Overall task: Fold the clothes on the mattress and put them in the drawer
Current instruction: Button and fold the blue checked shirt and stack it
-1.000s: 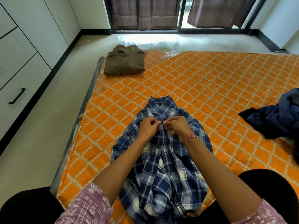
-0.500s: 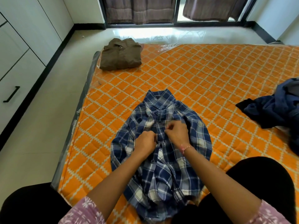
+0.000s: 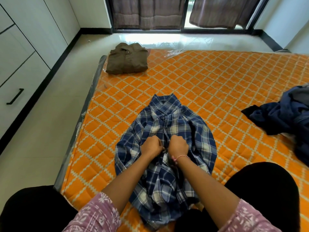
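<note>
Left hand [image 3: 151, 147], right hand [image 3: 178, 147], pinching plaid shirt [image 3: 168, 124] placket

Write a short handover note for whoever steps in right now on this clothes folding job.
Left hand and right hand: both pinch the front placket of the blue plaid shirt, apparently buttoning it.
Blue plaid shirt lies face up, collar away from the person, on the orange mattress, not yet folded.
Brown shirt sits folded at the mattress's far left corner.
Dark navy clothes lie in a heap at the right edge, unfolded.
Drawer on the left is closed.
Left: finish and fold the plaid shirt, fold the navy heap, put everything in the drawer.
</note>
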### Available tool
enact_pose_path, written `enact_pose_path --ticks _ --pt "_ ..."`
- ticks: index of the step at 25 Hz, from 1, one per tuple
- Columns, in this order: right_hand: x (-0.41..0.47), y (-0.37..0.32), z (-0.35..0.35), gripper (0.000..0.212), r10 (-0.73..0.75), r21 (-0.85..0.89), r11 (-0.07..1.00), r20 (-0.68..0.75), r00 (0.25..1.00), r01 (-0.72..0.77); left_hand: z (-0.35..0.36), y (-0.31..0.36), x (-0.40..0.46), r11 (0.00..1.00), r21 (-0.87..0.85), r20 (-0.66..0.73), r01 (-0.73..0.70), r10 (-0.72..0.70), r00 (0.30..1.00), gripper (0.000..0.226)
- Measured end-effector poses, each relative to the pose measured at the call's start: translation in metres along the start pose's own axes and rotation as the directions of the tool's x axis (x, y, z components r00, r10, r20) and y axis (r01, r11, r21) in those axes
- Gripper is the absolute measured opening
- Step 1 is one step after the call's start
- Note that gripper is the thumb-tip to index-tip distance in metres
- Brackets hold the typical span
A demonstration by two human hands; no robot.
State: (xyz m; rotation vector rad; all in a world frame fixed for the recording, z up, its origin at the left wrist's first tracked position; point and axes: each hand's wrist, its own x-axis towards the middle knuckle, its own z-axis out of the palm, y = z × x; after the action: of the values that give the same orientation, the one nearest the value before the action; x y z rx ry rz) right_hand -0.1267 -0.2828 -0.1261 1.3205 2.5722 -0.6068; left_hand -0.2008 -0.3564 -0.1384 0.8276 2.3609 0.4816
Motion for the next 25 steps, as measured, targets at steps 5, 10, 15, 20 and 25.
enact_pose_path --ticks 5,10,15,20,25 --pt "-0.006 0.040 -0.026 0.017 0.112 0.721 0.625 0.295 0.949 -0.298 -0.019 -0.004 -0.015 0.896 -0.444 0.055 -0.002 0.030 0.998 0.021" --pt "-0.019 0.026 -0.042 0.023 0.050 0.741 0.655 0.153 0.987 -0.148 -0.035 0.011 -0.026 0.895 -0.439 0.002 -0.075 0.084 0.996 0.019" --pt "-0.026 0.014 -0.038 0.016 0.046 0.702 0.711 0.005 0.999 -0.036 -0.037 0.016 -0.030 0.920 -0.369 -0.091 -0.129 0.103 0.991 0.019" --pt "-0.031 0.012 -0.037 0.010 0.046 0.646 0.763 -0.074 0.996 0.013 -0.033 0.019 -0.034 0.913 -0.383 -0.105 -0.141 0.108 0.989 0.016" --pt "-0.032 0.012 -0.042 0.021 0.025 0.854 0.509 0.114 0.993 -0.111 -0.029 0.020 -0.032 0.881 -0.459 -0.202 -0.118 0.026 0.979 0.014"
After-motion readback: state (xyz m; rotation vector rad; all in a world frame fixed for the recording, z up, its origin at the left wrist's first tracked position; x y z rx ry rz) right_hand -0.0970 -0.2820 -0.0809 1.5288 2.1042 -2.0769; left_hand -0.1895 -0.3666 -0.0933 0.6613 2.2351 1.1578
